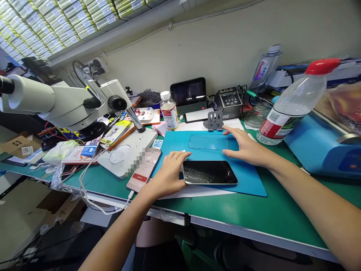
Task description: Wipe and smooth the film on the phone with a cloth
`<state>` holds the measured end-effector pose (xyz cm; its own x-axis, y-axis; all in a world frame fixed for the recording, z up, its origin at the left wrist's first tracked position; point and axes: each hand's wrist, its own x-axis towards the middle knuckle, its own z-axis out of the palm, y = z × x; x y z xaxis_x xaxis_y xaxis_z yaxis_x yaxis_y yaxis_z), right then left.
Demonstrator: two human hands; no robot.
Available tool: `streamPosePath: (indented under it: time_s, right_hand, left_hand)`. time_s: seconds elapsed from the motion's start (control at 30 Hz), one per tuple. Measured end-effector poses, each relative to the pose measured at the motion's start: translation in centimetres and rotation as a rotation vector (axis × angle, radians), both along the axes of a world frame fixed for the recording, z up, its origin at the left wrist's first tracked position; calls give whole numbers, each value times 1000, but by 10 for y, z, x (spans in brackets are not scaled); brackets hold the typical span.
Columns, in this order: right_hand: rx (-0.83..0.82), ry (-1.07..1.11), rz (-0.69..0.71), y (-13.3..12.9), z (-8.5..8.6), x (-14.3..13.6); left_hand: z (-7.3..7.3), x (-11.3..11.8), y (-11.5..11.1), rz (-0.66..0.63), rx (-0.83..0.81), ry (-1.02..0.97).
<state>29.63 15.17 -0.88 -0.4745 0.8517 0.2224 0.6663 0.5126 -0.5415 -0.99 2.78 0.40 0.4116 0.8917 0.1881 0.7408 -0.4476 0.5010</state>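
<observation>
Head camera view: nearest is the front edge of a green workbench (282,222), with a strip of white paper (197,194) showing under a blue mat (251,180). On the mat's near part lies a black smartphone (210,173), its dark, glossy screen up. The person's left hand (171,171) touches its left end, thumb at the near corner and a finger at the far corner; whether it grips firmly I cannot tell. Left of that hand lies a lit smartphone (144,169) with a white cable (130,196) at its lower end. Beyond the black phone, the right hand (242,146) has thumb and fingers spread apart beside a clear, phone-shaped panel (208,142) on the mat.

Farther left, a white stereo microscope (67,99) leans over its base; to the right, a red-capped plastic bottle (293,109) stands beside a blue machine (324,143). Behind the mat come a grey phone stand (213,122), a white-capped bottle (169,114), a black control unit (229,103) and a dark-screened device (188,92), then the wall (211,37).
</observation>
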Motion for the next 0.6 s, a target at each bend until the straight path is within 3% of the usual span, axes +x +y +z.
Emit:
streamPosePath:
  time_s: [0.13,0.33,0.6]
  right_hand:
    - [74,-38,44,-11,11,-7]
    - [-95,-98,407,-45,25,-34]
    - [-111,-134,420,-52,17,-44]
  left_hand:
    - [-7,-5,3,65,28,33]
    - [-12,-5,7,120,76,95]
    - [-19,-11,13,224,183,132]
